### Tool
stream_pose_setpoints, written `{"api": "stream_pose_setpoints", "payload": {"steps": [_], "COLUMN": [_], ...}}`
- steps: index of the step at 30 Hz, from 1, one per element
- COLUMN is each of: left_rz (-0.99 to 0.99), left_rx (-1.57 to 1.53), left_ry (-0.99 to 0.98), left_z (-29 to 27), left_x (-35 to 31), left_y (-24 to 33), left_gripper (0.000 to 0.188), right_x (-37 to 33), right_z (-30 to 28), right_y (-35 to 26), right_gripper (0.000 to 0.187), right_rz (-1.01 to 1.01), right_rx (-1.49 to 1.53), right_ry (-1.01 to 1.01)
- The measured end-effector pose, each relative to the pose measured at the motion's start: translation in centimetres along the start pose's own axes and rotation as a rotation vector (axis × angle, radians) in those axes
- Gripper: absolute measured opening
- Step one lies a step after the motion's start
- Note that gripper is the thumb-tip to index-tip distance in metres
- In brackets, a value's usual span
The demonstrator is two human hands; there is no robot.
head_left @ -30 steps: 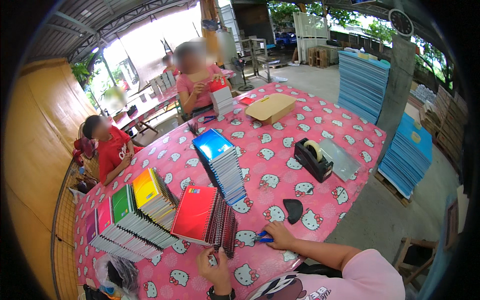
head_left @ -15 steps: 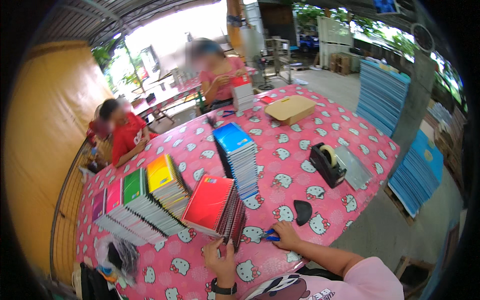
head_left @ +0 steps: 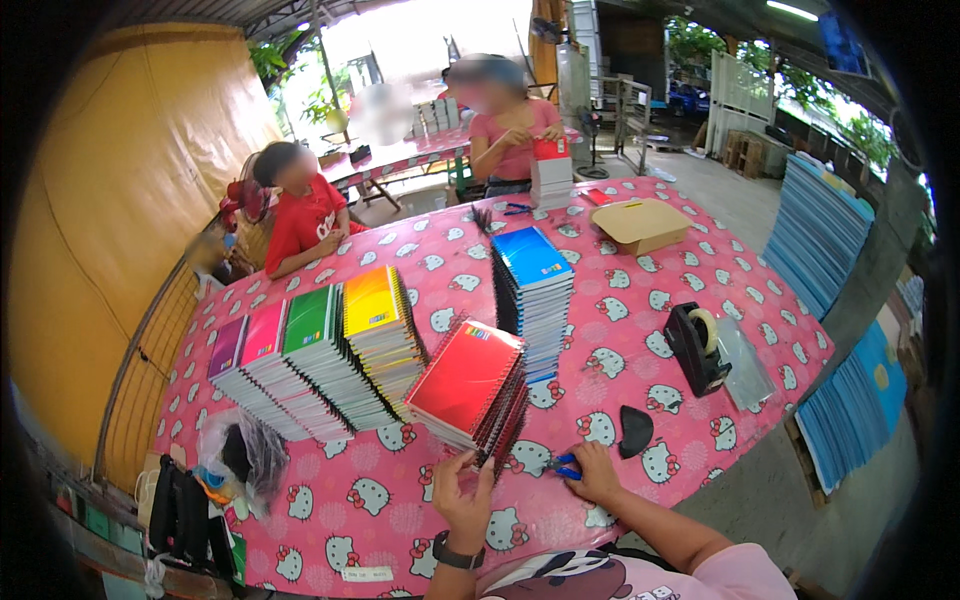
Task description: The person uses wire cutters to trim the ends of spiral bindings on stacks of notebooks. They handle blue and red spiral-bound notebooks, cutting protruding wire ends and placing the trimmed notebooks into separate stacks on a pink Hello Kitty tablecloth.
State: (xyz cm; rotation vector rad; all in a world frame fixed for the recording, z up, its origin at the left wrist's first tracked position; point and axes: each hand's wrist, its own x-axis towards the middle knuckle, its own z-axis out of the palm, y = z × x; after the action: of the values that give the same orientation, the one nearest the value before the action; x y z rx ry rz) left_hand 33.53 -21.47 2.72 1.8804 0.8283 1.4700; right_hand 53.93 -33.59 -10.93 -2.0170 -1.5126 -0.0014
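currently, blue-handled pliers [head_left: 568, 467] are clamped in the right hand [head_left: 597, 474]. at one corner of the red spiral-bound notebook stack [head_left: 467, 382] on pink patterned tablecloth [head_left: 625, 300], the left hand [head_left: 463, 508] is held, thumb and forefinger apart.

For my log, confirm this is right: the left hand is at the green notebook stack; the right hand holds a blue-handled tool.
Not quite: the head view shows the left hand at the red notebook stack, not the green one. The right hand does hold a blue-handled tool.
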Motion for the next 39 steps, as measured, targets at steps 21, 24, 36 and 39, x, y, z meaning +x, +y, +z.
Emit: {"api": "stream_pose_setpoints", "payload": {"steps": [21,24,36,39], "left_rz": [0.248,0.201,0.221,0.241], "left_rx": [0.008,0.006,0.019,0.039], "left_ry": [0.002,-0.041,-0.065,-0.026], "left_z": [0.5,0.3,0.1,0.1], "left_x": [0.2,0.0,-0.1,-0.2], "left_y": [-1.3,-1.2,-1.3,-1.3], "left_gripper": [0.022,0.024,0.023,0.025], "right_x": [0.1,0.1,0.0,0.0], "right_z": [-0.3,-0.2,0.0,0.2], "right_y": [-0.5,-0.4,-0.1,-0.2], "right_gripper": [0.051,0.051,0.048,0.048], "right_rz": [0.028,0.023,-0.005,-0.018], "right_rx": [-0.007,-0.005,-0.008,0.020], "right_ry": [0.011,0.010,0.036,0.042]}}
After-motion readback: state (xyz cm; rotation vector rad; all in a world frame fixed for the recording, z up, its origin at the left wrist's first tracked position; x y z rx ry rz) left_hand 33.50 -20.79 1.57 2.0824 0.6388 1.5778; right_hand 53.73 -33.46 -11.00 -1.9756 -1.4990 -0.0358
